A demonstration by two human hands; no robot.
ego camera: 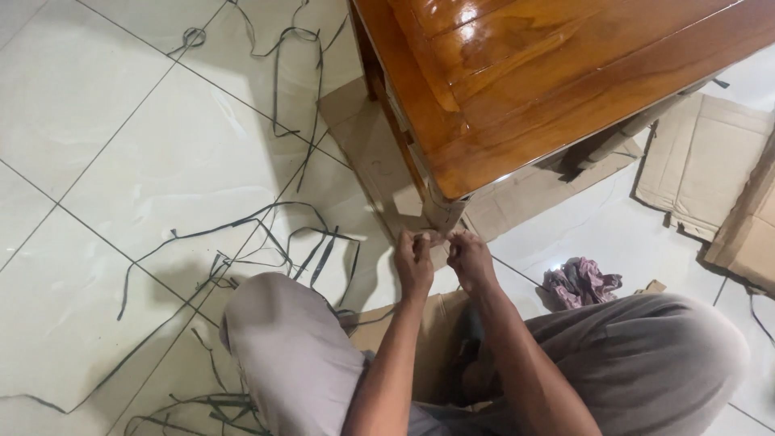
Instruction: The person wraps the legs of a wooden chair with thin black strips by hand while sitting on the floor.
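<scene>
Head view had your left hand and right hand side by side, fingers pinched on the cardboard wrap round the table leg at twelve o'clock — what sat between the fingertips was too small to tell. You risked losing that pinch if you tugged hard, and the loose black straps at nine o'clock could have snagged your knee.

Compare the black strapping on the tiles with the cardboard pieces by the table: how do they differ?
The black strapping is thin, dark and lies in tangled loops; the cardboard pieces are broad, tan and lie flat or folded. The strapping sprawls to the left of the wooden table, while the cardboard sits under and right of it. Both lie loose on the white tile floor.
</scene>
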